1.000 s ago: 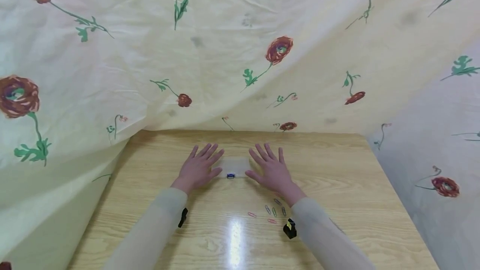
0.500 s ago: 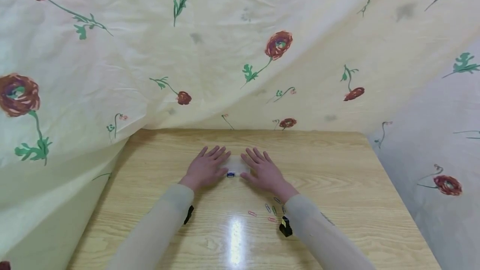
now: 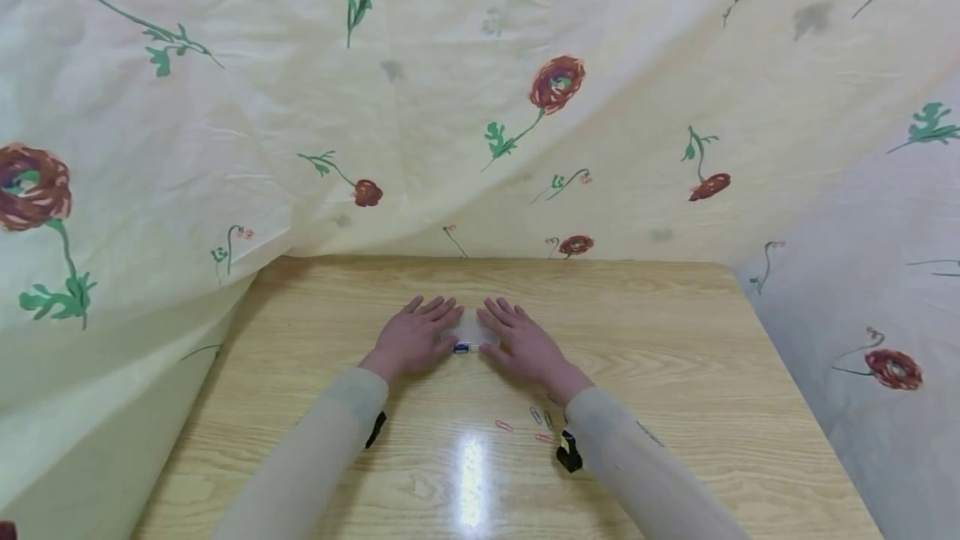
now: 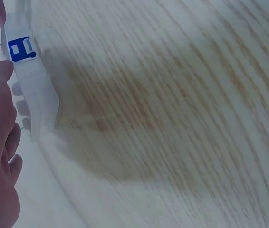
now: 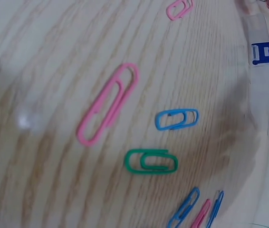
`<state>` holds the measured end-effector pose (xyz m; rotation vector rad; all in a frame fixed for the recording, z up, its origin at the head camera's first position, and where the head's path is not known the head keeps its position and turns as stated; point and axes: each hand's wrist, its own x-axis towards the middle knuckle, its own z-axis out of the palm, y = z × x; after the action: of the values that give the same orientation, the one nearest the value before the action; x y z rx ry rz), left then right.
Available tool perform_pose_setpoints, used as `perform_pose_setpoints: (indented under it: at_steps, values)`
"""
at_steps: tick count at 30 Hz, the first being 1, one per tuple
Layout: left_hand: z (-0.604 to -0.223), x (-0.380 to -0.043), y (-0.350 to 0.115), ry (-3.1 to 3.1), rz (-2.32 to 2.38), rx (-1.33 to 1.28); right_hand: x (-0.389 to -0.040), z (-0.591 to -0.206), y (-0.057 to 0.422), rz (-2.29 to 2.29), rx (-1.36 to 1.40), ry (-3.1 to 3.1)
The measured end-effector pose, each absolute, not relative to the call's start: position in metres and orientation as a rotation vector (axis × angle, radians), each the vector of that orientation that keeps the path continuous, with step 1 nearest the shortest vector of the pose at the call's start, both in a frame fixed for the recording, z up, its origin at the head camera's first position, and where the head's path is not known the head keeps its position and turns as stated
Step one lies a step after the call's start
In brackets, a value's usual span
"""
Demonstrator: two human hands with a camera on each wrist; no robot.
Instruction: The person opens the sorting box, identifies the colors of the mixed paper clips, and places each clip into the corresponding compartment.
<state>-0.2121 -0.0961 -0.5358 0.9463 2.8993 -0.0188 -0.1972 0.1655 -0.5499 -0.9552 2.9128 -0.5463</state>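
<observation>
A clear plastic box (image 3: 469, 327) with a blue latch (image 3: 461, 348) on its near side lies toward the back of the wooden table. My left hand (image 3: 414, 338) is at the box's left side, fingers extended forward, thumb near the latch. Opposite it, my right hand (image 3: 525, 344) lies at the right side with its fingers straight too. Both hands cover the box's side parts. In the left wrist view the box (image 4: 42, 90) shows beside the thumb; the right wrist view shows the blue latch (image 5: 261, 53) close to the fingertips.
Several paper clips lie loose by the right forearm: a large pink paper clip (image 5: 108, 104), a green paper clip (image 5: 151, 161) and a blue paper clip (image 5: 177, 118) among them. Black devices (image 3: 569, 452) are worn under the wrists. Flowered cloth (image 3: 420, 107) hangs behind and beside the table (image 3: 645, 307).
Both hands have moved inward from either side to the box, narrowing the gap between them. Over the last half second they have hardly moved. The box has stayed put.
</observation>
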Motion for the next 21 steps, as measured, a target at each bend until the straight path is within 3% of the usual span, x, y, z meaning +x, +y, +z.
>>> perform_pose_setpoints:
  at_steps: [21]
  values:
    - [-0.5393, -0.2071, -0.0983, 2.887, 0.075, 0.976, -0.1882, -0.5567, 0.1599, -0.529, -0.859, 2.92]
